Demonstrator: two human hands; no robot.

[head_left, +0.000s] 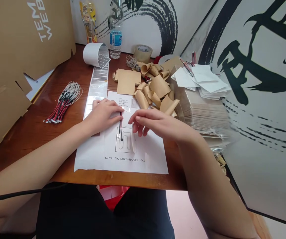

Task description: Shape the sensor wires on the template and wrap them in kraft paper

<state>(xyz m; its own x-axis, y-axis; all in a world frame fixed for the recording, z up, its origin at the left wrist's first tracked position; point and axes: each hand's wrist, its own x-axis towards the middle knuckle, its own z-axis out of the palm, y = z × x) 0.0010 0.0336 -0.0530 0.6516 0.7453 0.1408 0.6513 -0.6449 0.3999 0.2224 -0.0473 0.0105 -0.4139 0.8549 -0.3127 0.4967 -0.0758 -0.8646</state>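
Observation:
A white printed sheet [123, 159] lies on the brown table [33, 129], with a square drawing of a winding line at its middle. A thin red and black wire [120, 124] lies along the sheet onto that drawing. My left hand [103, 113] rests flat on the sheet, fingers stretched out and pressing beside the wire's upper part. My right hand [152, 124] hovers over the right side of the drawing, its fingers curled down and pinching the edge of a clear film piece [133, 139].
A bundle of red and black wires [64, 99] lies at the left. A strip of labels [96, 86] runs from a white roll [95, 54]. Curled brown paper backings [155, 91], stacked sheets [202, 109], a water bottle [115, 30] and tape [143, 53] stand behind.

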